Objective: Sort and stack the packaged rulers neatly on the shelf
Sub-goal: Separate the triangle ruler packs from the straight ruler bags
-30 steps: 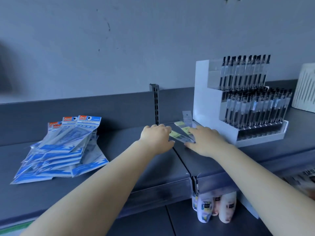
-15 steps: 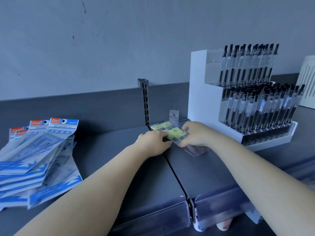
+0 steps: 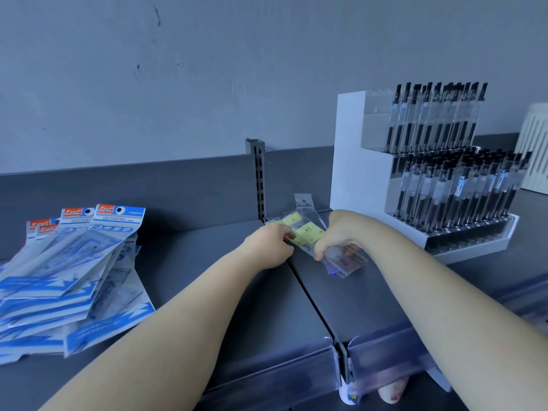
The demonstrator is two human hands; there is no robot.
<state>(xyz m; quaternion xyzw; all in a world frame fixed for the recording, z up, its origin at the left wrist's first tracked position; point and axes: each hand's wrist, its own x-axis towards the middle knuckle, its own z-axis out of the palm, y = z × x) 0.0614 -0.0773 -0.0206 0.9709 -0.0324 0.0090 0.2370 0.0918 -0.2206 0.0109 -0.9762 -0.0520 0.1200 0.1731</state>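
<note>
I am holding the small bundle of clear packaged rulers point(image 3: 308, 237) with yellow labels, and it is lying on the dark grey shelf point(image 3: 207, 262), just in front of the slotted upright post point(image 3: 258, 179) where two shelf panels are meeting. My left hand point(image 3: 268, 246) is curling its fingers against the left end of the bundle, pinching the packets there. My right hand point(image 3: 341, 235) is gripping the right end, fingers wrapping down over the clear plastic, whose lower corner is poking out beneath my palm. One clear hang tab is sticking up behind the bundle.

The shelf is running wide from left to right, with a low grey back panel and a plain grey wall point(image 3: 207, 69) rising behind it. A clear price rail point(image 3: 382, 348) is lining the shelf's front edge.

Just beside my right hand, a white tiered display stand point(image 3: 353, 161) is holding rows of black pens point(image 3: 439, 120) standing upright. Well apart on the left, a loose heap of blue and white geometry set packets point(image 3: 74, 262) is fanning out across the shelf. A white ribbed object point(image 3: 533, 149) is showing at the far right edge; what it is I cannot tell.
</note>
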